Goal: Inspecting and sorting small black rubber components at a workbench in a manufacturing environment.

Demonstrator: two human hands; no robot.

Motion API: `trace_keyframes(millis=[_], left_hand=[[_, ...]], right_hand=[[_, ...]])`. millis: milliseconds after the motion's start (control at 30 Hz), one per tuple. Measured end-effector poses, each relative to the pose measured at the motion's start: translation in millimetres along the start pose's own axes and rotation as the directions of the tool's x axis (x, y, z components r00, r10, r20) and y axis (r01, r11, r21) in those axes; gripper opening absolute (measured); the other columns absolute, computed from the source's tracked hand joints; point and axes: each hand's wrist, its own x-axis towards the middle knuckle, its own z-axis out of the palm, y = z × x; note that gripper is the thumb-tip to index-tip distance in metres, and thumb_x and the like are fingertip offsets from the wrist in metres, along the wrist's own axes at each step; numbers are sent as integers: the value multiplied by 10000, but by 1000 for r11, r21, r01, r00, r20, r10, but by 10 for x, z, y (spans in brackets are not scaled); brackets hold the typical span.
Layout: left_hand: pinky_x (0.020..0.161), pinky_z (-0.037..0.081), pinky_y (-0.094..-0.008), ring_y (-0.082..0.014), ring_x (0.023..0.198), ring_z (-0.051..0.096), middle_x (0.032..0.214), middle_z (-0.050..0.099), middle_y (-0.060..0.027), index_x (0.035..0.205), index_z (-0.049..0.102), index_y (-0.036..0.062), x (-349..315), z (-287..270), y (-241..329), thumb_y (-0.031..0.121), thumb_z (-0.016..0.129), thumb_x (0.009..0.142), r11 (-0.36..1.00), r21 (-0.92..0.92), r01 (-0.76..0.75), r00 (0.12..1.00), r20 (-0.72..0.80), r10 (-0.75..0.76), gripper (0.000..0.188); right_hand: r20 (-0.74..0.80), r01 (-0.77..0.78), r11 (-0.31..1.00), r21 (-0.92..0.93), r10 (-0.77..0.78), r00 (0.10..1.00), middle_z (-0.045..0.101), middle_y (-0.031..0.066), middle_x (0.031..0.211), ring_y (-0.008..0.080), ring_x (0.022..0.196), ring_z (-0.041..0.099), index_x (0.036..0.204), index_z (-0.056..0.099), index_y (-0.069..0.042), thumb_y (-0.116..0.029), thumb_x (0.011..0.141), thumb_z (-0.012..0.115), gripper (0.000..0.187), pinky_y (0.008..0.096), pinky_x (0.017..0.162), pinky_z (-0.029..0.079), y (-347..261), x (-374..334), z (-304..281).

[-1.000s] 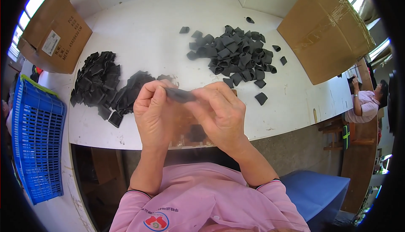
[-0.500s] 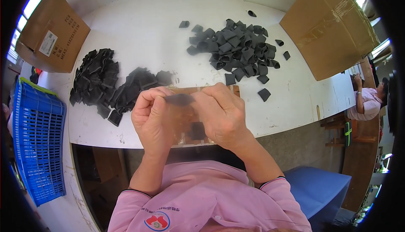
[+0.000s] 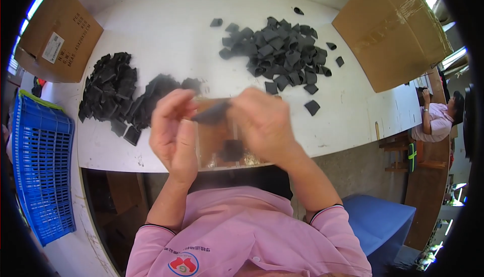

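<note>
My right hand (image 3: 264,126), blurred, pinches one end of a small dark grey fabric piece (image 3: 212,112) above the table's front edge. The piece slants down toward my left hand (image 3: 175,133), whose thumb and fingers are spread apart at its other end. Below both hands lies a brown board (image 3: 207,148) with shiny strips on it. A dark square piece (image 3: 232,150) rests on that board. Flat dark pieces (image 3: 156,98) lie heaped beyond my left hand. Farther off to the right is a pile of dark grey tube-like pieces (image 3: 287,50), open at their ends.
Cardboard boxes stand at the left (image 3: 60,35) and right (image 3: 388,35) of the white table (image 3: 166,35). A blue plastic crate (image 3: 43,166) is at far left. A blue object (image 3: 375,221) sits at lower right. Another person (image 3: 438,118) works at far right.
My left thumb and fingers have spread and come off the fabric piece. My right hand keeps its end, and the piece now tilts. The view has shifted slightly.
</note>
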Motion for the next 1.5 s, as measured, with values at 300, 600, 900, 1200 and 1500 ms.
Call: trace_keyframes(millis=[300, 600, 900, 1200, 1500], left_hand=[[632, 461, -346, -247, 722, 561, 856, 538, -100, 960, 587, 32, -742, -187, -794, 2, 639, 768, 518, 848, -109, 884, 321, -340, 202], [461, 369, -202, -78, 523, 495, 810, 608, -65, 916, 594, 18, -641, -160, -513, 37, 652, 808, 692, 195, 695, 646, 255, -720, 125], [406, 308, -170, -59, 479, 474, 759, 627, -92, 944, 604, 3, -440, -142, -286, 76, 644, 818, 416, -93, 904, 416, 407, -813, 151], [420, 318, -160, -42, 489, 475, 725, 637, -55, 855, 620, 20, -468, -204, -267, 66, 662, 814, 482, -6, 876, 453, 354, -818, 75], [450, 348, -169, -2, 540, 471, 666, 579, 14, 809, 606, 21, -663, -108, -251, 45, 638, 840, 794, 200, 573, 772, 191, -606, 50]], right_hand=[[244, -791, 424, 441, 791, 560, 580, 25, 689, 63, 603, 495, 915, 634, 5, -197, 919, 520, 233, 194, 549, 398, 324, -526, -129], [345, -799, 199, 567, 824, 450, 605, 15, 789, 80, 658, 535, 946, 603, 12, -154, 879, 618, 179, 220, 605, 452, 106, -1350, 312], [536, -584, -237, 776, 736, 413, 642, 67, 850, 112, 740, 626, 954, 596, 11, -144, 903, 581, 164, 238, 655, 517, 161, -1265, 168], [573, -694, -174, 699, 716, 398, 644, 65, 805, 118, 669, 613, 915, 608, 9, -166, 879, 620, 179, 227, 622, 507, 144, -1253, 229], [107, -657, 725, 208, 651, 752, 582, 74, 826, 142, 685, 566, 943, 642, 2, -15, 722, 693, 228, 247, 589, 443, -141, -1143, 263]])
